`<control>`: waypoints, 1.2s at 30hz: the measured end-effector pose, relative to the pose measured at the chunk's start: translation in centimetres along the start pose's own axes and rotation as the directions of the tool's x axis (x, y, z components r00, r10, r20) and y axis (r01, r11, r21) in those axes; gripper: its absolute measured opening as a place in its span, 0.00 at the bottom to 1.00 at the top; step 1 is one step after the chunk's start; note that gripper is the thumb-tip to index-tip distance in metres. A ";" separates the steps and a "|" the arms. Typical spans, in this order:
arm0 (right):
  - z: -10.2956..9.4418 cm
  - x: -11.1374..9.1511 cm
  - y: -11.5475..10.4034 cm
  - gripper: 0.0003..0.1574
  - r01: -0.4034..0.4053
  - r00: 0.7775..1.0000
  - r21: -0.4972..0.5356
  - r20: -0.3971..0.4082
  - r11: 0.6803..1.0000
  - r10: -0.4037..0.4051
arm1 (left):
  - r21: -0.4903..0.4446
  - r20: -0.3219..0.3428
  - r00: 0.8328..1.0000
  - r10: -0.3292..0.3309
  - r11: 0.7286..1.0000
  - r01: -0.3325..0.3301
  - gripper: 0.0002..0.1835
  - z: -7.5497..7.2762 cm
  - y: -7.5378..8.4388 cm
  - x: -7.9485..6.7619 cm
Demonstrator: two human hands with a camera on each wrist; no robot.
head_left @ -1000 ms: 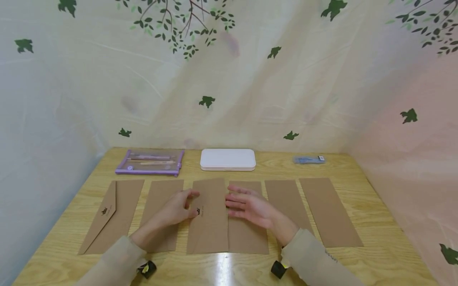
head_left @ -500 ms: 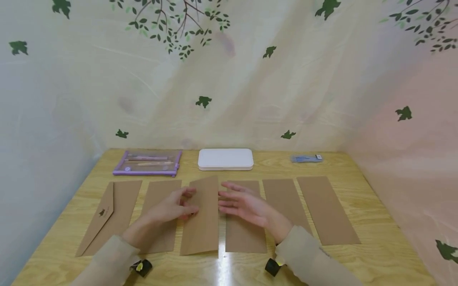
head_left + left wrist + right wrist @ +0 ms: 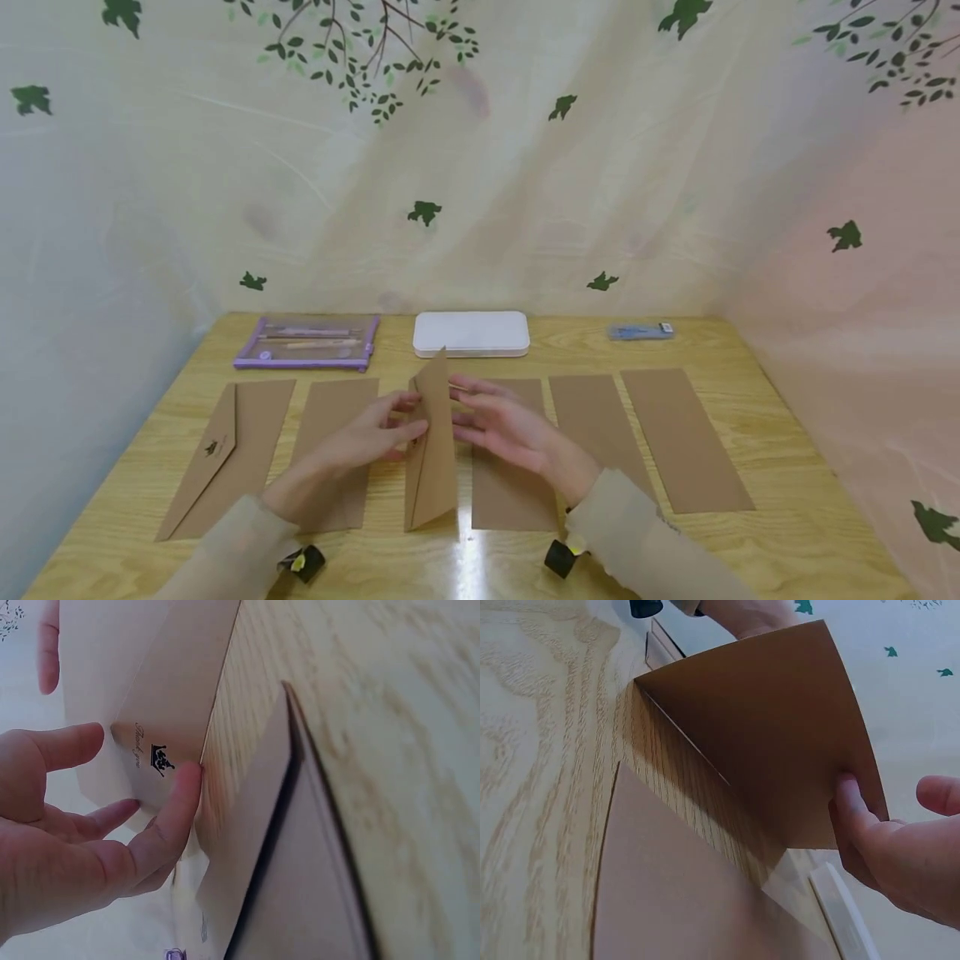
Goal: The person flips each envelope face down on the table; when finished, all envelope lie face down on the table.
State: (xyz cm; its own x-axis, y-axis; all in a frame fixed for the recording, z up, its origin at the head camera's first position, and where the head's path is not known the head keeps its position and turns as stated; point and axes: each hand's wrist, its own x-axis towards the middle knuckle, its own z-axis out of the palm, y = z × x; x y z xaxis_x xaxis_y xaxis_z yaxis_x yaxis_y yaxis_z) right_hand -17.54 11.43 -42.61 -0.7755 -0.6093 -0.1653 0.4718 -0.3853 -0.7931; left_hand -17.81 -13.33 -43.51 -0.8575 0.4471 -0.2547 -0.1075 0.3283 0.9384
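Note:
A brown paper envelope (image 3: 435,450) stands steeply on one long edge between my hands, its far corner raised. Its flap side, with a small crown print (image 3: 160,760), faces left; the plain back (image 3: 765,712) faces right. My left hand (image 3: 367,433) is on the flap side, a fingertip touching near the lower fold, thumb separate from the fingers. My right hand (image 3: 513,425) rests extended fingers on the plain back, and one digit stands away from the paper in the right wrist view. Neither hand visibly wraps round the envelope.
Flat envelopes lie in a row: one flap-up (image 3: 251,458) at far left, others plain-side-up, such as the far-right envelope (image 3: 686,442). Behind them are a purple-edged pencil pouch (image 3: 307,363), a white case (image 3: 471,333) and a small blue packet (image 3: 641,332).
The middle envelope lay nearly flat, flap side up; its right edge has risen until it stands steeply. My right hand has moved left with it, while my left hand has shifted slightly.

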 end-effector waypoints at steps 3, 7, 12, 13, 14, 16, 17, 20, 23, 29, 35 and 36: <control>0.3 0.1 -0.1 0.31 0.000 1.000 -0.007 0.023 1.000 0.000 | 0.000 0.007 1.000 0.004 1.000 -0.004 0.36 0.1 0.3 -0.1; 0.7 0.1 -0.1 0.31 -0.005 1.000 0.000 0.020 1.000 0.005 | -0.005 0.028 1.000 0.000 1.000 0.000 0.36 0.0 0.6 -0.2; 0.8 0.0 0.0 0.31 -0.013 1.000 0.003 0.005 1.000 0.013 | -0.044 0.055 0.998 -0.006 0.999 0.009 0.36 -0.1 0.9 0.0; 0.8 0.0 0.0 0.31 -0.013 1.000 -0.003 0.005 1.000 0.013 | -0.050 0.060 0.998 -0.004 0.999 0.007 0.37 -0.1 0.9 0.1; 0.7 0.0 0.1 0.31 -0.014 1.000 -0.011 0.008 1.000 0.014 | -0.057 0.065 0.998 0.000 0.998 0.003 0.37 0.0 1.0 0.1; 0.7 -0.1 0.1 0.32 -0.018 1.000 -0.025 0.014 1.000 0.018 | -0.060 0.075 0.997 0.008 0.998 -0.003 0.37 0.0 1.1 0.2; 0.7 -0.1 0.2 0.32 -0.019 1.000 -0.032 0.018 0.999 0.019 | -0.060 0.081 0.997 0.012 0.998 -0.007 0.37 0.0 1.2 0.2; 0.8 -0.1 0.1 0.32 -0.024 0.999 -0.044 0.025 0.999 0.025 | -0.055 0.083 0.996 0.014 0.998 -0.010 0.37 0.0 1.3 0.0; 0.9 -0.1 0.1 0.33 -0.027 0.999 -0.041 0.022 0.999 0.028 | -0.057 0.087 0.996 0.014 0.998 -0.009 0.37 0.0 1.4 -0.3; 1.0 -0.1 0.1 0.35 -0.047 0.997 -0.053 0.052 0.998 0.050 | -0.108 0.107 0.994 0.014 0.994 -0.002 0.38 -0.1 1.6 -0.5; 1.0 0.2 0.3 0.35 -0.058 0.996 -0.058 0.069 0.997 0.062 | -0.153 0.091 0.996 0.014 0.988 0.000 0.38 0.0 1.5 -0.4; 1.1 0.2 0.3 0.36 -0.060 0.996 -0.058 0.066 0.997 0.064 | -0.157 0.085 0.996 0.012 0.988 0.002 0.38 0.0 1.5 -0.4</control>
State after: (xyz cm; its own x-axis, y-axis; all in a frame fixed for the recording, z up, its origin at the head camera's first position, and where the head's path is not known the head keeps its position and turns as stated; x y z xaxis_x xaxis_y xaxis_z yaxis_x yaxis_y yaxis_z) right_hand -17.12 10.41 -42.30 -0.7144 -0.6773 -0.1760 0.4921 -0.3074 -0.8144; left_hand -17.58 -13.05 -42.03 -0.8126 0.5203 -0.2628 -0.1869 0.1946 0.9629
